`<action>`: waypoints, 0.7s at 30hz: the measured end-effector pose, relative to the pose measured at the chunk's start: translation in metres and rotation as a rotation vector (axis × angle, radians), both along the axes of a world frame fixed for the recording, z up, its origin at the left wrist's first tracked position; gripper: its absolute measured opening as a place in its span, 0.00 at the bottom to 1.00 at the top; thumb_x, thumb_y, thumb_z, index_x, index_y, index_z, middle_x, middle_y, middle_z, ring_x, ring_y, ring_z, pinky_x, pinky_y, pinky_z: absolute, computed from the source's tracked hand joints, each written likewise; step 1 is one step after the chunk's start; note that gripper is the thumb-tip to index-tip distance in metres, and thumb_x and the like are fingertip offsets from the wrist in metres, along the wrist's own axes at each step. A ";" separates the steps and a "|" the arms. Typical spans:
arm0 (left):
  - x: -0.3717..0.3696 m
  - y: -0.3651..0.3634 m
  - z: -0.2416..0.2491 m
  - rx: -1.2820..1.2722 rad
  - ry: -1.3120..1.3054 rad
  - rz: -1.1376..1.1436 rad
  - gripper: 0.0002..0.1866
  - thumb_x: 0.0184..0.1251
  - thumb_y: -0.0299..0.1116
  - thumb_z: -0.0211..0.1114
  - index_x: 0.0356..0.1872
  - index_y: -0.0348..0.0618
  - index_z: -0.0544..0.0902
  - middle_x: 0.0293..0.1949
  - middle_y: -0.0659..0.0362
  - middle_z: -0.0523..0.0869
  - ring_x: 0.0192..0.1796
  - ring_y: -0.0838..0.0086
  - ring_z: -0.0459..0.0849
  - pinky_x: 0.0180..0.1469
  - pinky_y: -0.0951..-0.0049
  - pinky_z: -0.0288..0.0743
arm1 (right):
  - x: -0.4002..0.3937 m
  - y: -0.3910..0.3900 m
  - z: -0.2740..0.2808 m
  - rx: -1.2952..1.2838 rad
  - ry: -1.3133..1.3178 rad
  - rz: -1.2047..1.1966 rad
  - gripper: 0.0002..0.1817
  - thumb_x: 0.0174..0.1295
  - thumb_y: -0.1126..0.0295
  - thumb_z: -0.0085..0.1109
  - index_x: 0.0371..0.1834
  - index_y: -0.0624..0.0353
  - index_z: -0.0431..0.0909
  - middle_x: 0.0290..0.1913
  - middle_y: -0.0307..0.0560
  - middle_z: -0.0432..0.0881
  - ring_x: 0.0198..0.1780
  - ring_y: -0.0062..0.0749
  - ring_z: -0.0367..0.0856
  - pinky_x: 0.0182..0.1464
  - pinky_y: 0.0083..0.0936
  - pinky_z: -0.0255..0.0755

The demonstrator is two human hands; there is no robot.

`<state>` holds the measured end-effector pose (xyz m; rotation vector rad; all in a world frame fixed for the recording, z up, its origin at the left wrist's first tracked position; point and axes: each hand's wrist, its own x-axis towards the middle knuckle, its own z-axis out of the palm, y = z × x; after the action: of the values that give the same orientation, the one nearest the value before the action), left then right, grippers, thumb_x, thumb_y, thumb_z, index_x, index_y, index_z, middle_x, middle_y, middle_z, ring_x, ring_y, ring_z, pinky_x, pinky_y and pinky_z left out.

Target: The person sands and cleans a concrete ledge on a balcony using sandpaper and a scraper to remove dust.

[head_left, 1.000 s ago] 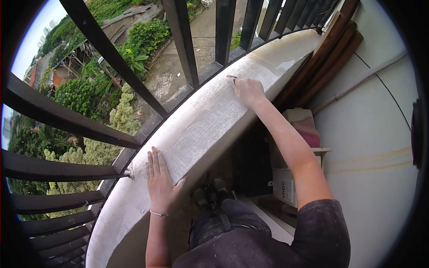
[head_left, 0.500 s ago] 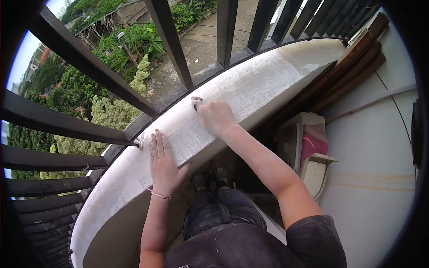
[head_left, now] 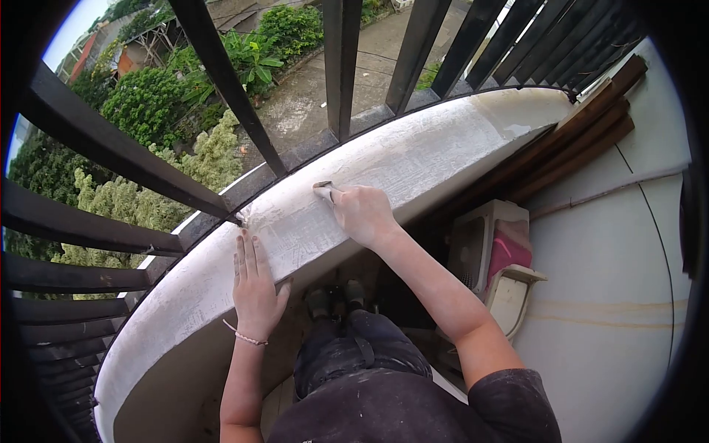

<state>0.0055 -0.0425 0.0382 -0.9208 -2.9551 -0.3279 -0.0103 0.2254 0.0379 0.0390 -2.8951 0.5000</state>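
Grip first: how does the right hand (head_left: 363,214) stand?

— Curled closed, fingers folded in. It pinches one small flat piece (head_left: 323,187), darker along its outer edge, which juts past the knuckles. Most is hidden by the fingers; material cannot be told.

— Location of that piece?

— On top of the white ledge (head_left: 436,148), toward its outer edge; appears to touch it.

— Left grip?

— Left hand (head_left: 255,284) is opened flat, palm down on the ledge. Fingers extended, close together; thumb angled out by the ledge's inner edge. One braided bracelet (head_left: 251,340) at the wrist.

— Tally for the rest?

— Railing (head_left: 340,66): one, along the ledge's outer edge. Bars: over ten, crowded beyond exact count toward both ends. Brown boards (head_left: 583,144): at least three, beside the ledge's right-hand end. Pale container (head_left: 471,225): one, on the ledge's inner side, pink showing on it. Shoes (head_left: 318,301): two, below the ledge, same side.
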 end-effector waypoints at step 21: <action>0.002 0.039 0.014 1.206 -0.456 0.017 0.29 0.63 0.27 0.76 0.65 0.38 0.77 0.60 0.50 0.83 0.66 0.63 0.82 0.67 0.62 0.79 | 0.042 -0.064 0.013 -1.322 0.061 0.133 0.16 0.62 0.78 0.73 0.53 0.64 0.84 0.52 0.41 0.85 0.51 0.24 0.82 0.57 0.24 0.75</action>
<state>0.0073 -0.0034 0.0524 -0.6325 -2.2481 -2.1697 0.0318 0.1612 0.0512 0.0396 -1.9557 2.1819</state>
